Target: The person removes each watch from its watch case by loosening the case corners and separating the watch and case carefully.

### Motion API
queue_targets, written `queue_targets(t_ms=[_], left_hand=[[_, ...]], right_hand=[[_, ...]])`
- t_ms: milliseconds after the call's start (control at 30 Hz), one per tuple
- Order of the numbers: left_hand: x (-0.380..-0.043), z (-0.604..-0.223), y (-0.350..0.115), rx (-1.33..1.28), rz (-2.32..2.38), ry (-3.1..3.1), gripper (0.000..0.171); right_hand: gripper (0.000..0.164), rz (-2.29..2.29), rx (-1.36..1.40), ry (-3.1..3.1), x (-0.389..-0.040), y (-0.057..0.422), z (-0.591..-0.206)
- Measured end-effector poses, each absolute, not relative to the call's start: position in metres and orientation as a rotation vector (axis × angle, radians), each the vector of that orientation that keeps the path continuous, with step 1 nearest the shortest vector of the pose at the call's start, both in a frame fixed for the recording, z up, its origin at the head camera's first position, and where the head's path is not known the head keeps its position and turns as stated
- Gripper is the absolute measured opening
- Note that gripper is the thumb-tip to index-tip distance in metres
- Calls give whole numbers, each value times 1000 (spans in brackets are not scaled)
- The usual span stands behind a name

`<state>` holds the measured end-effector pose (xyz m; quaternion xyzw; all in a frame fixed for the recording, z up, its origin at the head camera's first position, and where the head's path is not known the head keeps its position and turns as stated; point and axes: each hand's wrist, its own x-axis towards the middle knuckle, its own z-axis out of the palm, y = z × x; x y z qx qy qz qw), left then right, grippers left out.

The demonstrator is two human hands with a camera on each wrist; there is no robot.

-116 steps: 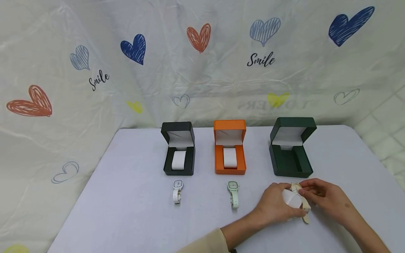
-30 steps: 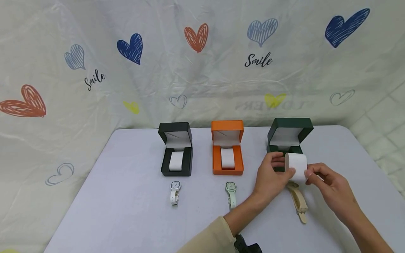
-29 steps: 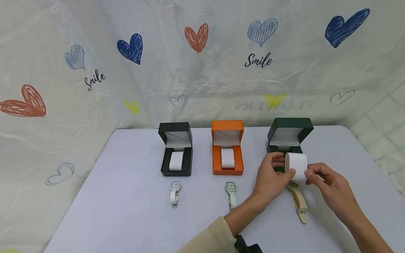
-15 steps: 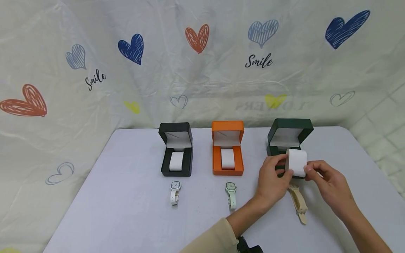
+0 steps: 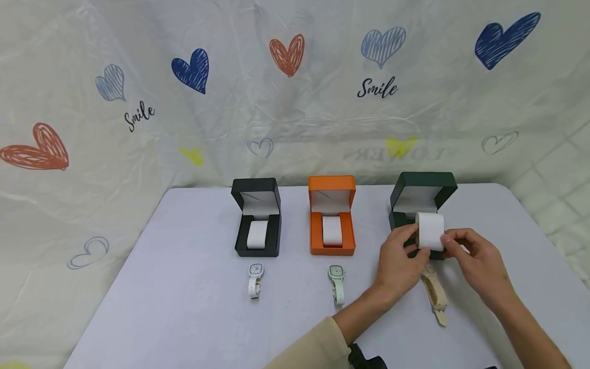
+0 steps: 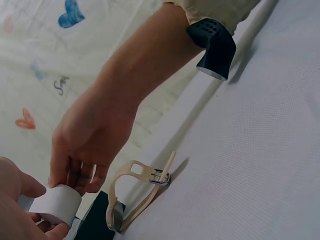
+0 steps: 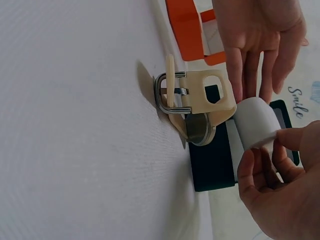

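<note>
Both hands hold a white watch cushion point(image 5: 430, 231) over the front of the open dark green watch box point(image 5: 424, 180). My left hand point(image 5: 397, 262) grips it from the left, thumb at its lower edge. At the opposite end, my right hand point(image 5: 477, 264) pinches the cushion between thumb and fingers. The cushion hides much of the box's inside. Just in front of the box, a beige watch point(image 5: 435, 297) lies on the table, its strap buckled in a loop; in the right wrist view its metal buckle point(image 7: 172, 92) shows close up.
Left of the green box stand an open orange box point(image 5: 333, 251) and an open black box point(image 5: 256, 253), each with a white cushion inside. A pale green watch point(image 5: 338, 284) and a white watch point(image 5: 255, 282) lie before them. A heart-printed sheet point(image 5: 318, 113) hangs behind the table.
Earlier both hands were at the cushion and beige watch together; the watch now lies apart on the table. Over the last second the hands have moved the cushion slightly farther back over the green box.
</note>
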<state>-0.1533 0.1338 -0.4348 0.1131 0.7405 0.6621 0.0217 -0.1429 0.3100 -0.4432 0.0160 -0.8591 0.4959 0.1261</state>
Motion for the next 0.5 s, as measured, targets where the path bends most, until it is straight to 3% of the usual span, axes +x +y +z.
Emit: queue_targets(t_ms=[500], left_hand=[[-156, -440, 134, 372, 2036, 2249, 53]], right_hand=[[27, 1337, 41, -2578, -147, 311, -443]])
